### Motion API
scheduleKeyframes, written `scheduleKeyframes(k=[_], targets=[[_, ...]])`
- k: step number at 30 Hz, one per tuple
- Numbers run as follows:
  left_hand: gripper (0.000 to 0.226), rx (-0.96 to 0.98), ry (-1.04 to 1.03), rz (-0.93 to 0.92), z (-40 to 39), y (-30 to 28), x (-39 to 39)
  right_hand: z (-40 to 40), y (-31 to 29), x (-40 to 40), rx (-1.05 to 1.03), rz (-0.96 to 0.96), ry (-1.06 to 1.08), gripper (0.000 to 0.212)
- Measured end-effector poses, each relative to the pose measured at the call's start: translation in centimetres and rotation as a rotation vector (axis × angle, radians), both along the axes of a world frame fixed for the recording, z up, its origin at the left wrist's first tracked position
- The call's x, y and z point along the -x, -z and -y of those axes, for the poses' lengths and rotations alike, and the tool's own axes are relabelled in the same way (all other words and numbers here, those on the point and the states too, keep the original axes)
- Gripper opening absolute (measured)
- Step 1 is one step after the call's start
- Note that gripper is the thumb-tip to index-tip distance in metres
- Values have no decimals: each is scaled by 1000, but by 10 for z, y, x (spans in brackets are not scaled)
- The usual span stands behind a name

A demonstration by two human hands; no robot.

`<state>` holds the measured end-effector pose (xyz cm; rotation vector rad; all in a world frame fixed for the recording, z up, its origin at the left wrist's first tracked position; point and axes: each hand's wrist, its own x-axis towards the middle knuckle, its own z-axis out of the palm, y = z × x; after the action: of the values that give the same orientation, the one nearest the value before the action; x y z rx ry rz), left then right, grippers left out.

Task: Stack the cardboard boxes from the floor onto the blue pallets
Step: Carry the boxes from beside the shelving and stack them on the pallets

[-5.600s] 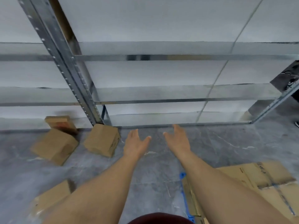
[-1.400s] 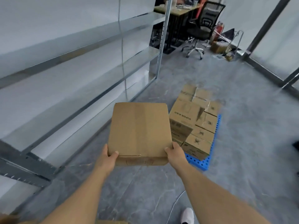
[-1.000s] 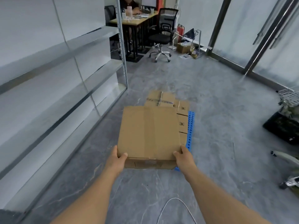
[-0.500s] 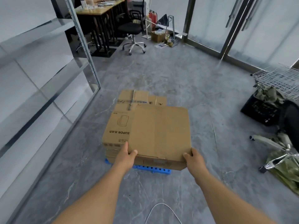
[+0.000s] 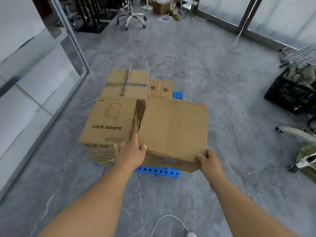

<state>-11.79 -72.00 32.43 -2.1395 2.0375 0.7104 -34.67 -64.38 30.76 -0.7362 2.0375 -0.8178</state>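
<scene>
I carry a plain cardboard box between both hands, over the right side of the blue pallet. My left hand grips its near left corner, thumb on top. Its near right corner is gripped by my right hand. Beside it on the left stands a stacked box printed SUPOR. Behind that sit a taped box and a smaller box. The carried box hides most of the pallet's right half.
A metal shelving rack runs along the left. An office chair and a small box stand at the back. A black crate and wire rack are on the right. A white cable lies on the grey floor near me.
I picked a box off the floor by the rack, turned and walked to the pallet. Over the last half second the box has come closer and lower over the pallet's right side.
</scene>
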Motion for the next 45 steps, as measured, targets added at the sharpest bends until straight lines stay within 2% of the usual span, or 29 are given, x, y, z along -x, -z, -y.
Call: scheduleKeyframes(k=[5,12,16,22,30,37,45], targets=[[64,4,53,152,41,61,-8,44,66,6,6,-1,-66,23],[66,-11,-5,155,84,111,-5,96,124,8,3,28,-105,26],[64,-45,-30,166,84,133,-6,106,143,10,16,46,-117,17],[63,-22,-84,182,89,151,-18,121,160,-2,4,57,-157,22],[59,65,-7,279,87,174,-14,122,186,-20,-77,2,-163,35],[64,51,24,295,87,176,-22,121,185,-26,-117,-54,-168,33],[63,144,-27,67,52,132,-30,100,126,-55,-170,-279,-331,48]])
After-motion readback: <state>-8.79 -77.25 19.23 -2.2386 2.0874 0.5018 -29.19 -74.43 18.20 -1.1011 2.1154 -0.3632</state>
